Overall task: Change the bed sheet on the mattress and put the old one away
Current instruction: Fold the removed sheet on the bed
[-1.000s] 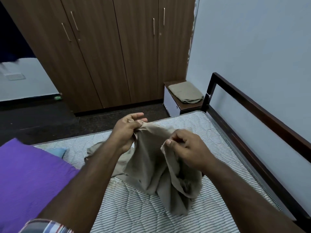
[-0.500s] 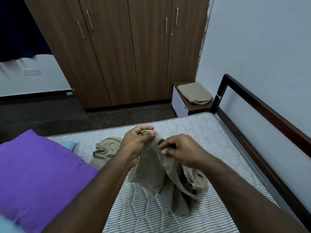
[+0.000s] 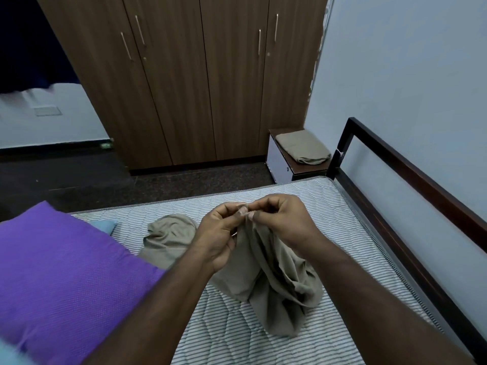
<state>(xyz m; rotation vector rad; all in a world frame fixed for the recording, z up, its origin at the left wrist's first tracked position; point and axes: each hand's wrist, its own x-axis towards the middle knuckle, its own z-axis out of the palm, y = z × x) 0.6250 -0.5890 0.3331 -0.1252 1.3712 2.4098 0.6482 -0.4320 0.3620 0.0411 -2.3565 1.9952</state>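
Dim, even indoor light; soft focus, wide-angle bending at edges.

Head view, downward over mattress (image 3: 303,335)

Matt khaki cloth sheet (image 3: 266,270); quilted striped mattress (image 3: 303,204); wood-grain wardrobe (image 3: 210,88).

Ahead of you stands a brown wooden wardrobe (image 3: 200,83) with slim metal handles, meeting a pale blue wall (image 3: 408,75) on your right — its paint flakes along the corner. Below lies a dark speckled floor (image 3: 79,177), and a small bedside cabinet (image 3: 280,164) sits by the dark bed frame (image 3: 411,177) — dim light throughout.
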